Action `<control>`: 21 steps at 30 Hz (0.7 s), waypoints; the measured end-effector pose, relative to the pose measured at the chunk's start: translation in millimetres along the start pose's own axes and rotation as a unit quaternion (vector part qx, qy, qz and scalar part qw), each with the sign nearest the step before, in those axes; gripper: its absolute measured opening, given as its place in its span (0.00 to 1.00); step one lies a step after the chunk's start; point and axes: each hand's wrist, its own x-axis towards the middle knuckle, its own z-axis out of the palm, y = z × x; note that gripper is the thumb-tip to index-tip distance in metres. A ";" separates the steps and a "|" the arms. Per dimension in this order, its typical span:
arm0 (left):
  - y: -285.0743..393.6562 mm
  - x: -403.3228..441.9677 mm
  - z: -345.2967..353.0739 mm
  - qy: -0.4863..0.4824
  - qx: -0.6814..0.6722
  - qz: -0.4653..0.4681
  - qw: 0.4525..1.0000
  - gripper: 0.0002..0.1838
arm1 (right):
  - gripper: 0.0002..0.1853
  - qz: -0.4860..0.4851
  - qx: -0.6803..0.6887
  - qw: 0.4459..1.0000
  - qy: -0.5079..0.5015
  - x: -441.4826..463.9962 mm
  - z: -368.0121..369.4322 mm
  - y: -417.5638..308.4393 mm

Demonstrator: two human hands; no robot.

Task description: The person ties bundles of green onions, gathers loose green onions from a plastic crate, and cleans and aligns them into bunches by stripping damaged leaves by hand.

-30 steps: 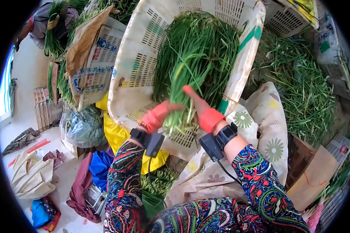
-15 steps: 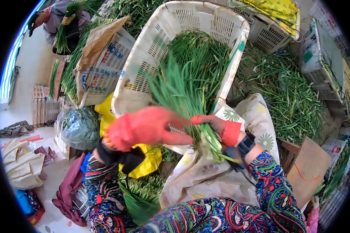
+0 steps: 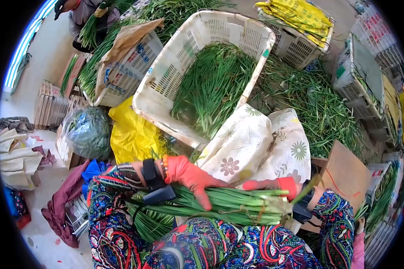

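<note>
A bundle of chives (image 3: 238, 208) lies sideways across my lap, leaf ends to the left and pale stem ends to the right. My left hand (image 3: 191, 177), in a red glove, grips its leafy middle from above. At the pale end my right hand (image 3: 274, 185), also red-gloved, holds the far side with its thumb along the top; its other fingers are mostly hidden behind the stems. In front of me, more loose chives (image 3: 215, 85) lie inside a big white plastic crate (image 3: 157, 114). A flower-printed cloth (image 3: 238, 152) hangs over the crate's near right corner.
Cut greens (image 3: 309, 107) cover the floor at right, beside stacked crates (image 3: 357, 85). A yellow sack (image 3: 132, 130) and a stuffed clear bag (image 3: 87, 132) stand at left. At the top left a person (image 3: 83, 20) holds greens. A brown board (image 3: 343, 177) leans at right.
Both hands have come back from the crate's near edge toward my lap with the bundle. The chives have turned from leaves pointing up to lying sideways, and my left hand has closed on them.
</note>
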 end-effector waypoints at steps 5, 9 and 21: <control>-35.9 6.8 28.2 0.078 -0.071 0.054 0.993 0.50 | 0.24 -0.077 0.146 0.986 0.003 -12.6 -63.3 56.1; -31.2 7.0 17.6 0.150 -0.224 0.018 0.963 0.48 | 0.38 -0.193 0.102 0.975 0.036 -8.3 -50.8 65.1; 81.2 144.3 -169.0 0.355 -0.092 0.034 0.930 0.36 | 0.20 -0.506 0.240 0.814 0.155 61.6 -127.2 -111.8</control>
